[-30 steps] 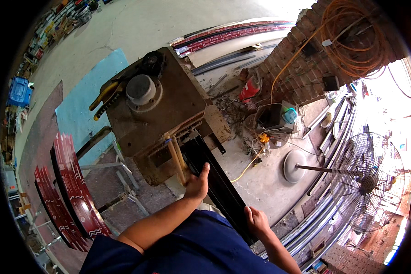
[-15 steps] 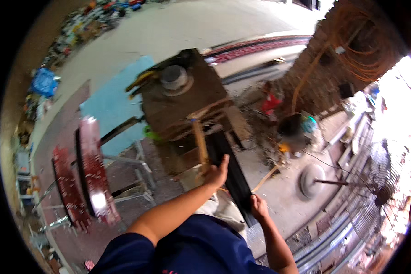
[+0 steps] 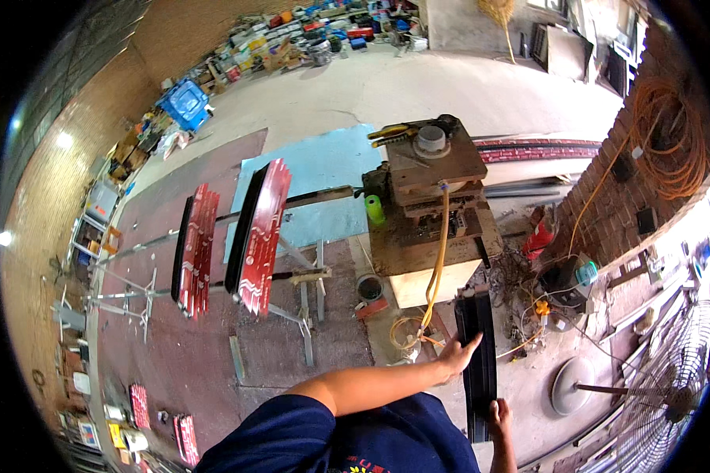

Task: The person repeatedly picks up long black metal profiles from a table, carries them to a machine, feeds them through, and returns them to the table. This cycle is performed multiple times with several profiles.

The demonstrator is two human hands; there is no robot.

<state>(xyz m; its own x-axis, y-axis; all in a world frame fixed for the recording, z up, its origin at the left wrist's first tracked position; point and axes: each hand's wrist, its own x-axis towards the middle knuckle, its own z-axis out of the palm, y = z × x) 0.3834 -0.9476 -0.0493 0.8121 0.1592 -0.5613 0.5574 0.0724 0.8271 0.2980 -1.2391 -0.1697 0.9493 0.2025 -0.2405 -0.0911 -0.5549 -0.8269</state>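
A long black channelled profile [image 3: 475, 355] lies lengthwise in front of me, its far end near the brown metal machine [image 3: 442, 169]. My left hand [image 3: 457, 359] grips its left edge about midway, one finger laid over the top. Near its close end my right hand [image 3: 499, 418] holds the right edge, with the fingers partly hidden underneath. The machine carries a grey round cap [image 3: 431, 140] and yellow-handled pliers [image 3: 394, 134] on top. A yellow hose [image 3: 438, 260] hangs down its front.
On a trestle rack [image 3: 300, 276] at the left rest two stacks of red-filmed profiles [image 3: 262, 244]. A brick pillar [image 3: 607, 177] with a coiled orange hose [image 3: 670, 142] stands at the right. A wire-caged fan [image 3: 674, 402] is at the lower right. A green bottle [image 3: 374, 209] stands beside the machine.
My view has swung left, so the machine and rack now appear further right. Both hands keep hold of the black profile, whose far end now shows apart from the machine's working opening.
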